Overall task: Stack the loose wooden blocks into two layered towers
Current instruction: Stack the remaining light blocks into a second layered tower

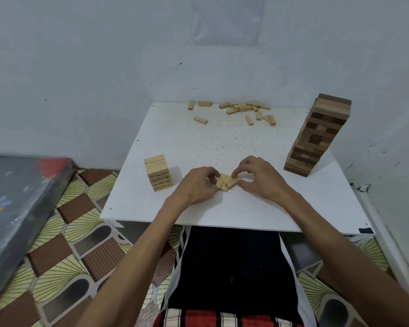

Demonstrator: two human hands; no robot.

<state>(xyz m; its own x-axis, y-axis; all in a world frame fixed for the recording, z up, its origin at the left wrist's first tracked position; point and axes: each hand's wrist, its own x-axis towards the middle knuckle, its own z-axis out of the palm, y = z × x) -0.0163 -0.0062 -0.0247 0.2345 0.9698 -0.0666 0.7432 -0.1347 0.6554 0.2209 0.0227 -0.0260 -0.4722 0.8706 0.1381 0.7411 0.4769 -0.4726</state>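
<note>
Nearest, both forearms reach over the near edge of the white table [222,211]. Just beyond, the left hand [197,184] and the right hand [257,177], fingers curled, pinch a small group of pale blocks [225,181] from opposite sides; the group rests on the tabletop. To the left of the hands stands a short pale tower [157,172]; farther back on the right, a tall tower [316,135] of darker blocks. Farthest, loose blocks [242,108] lie scattered along the far edge, by the wall.
</note>
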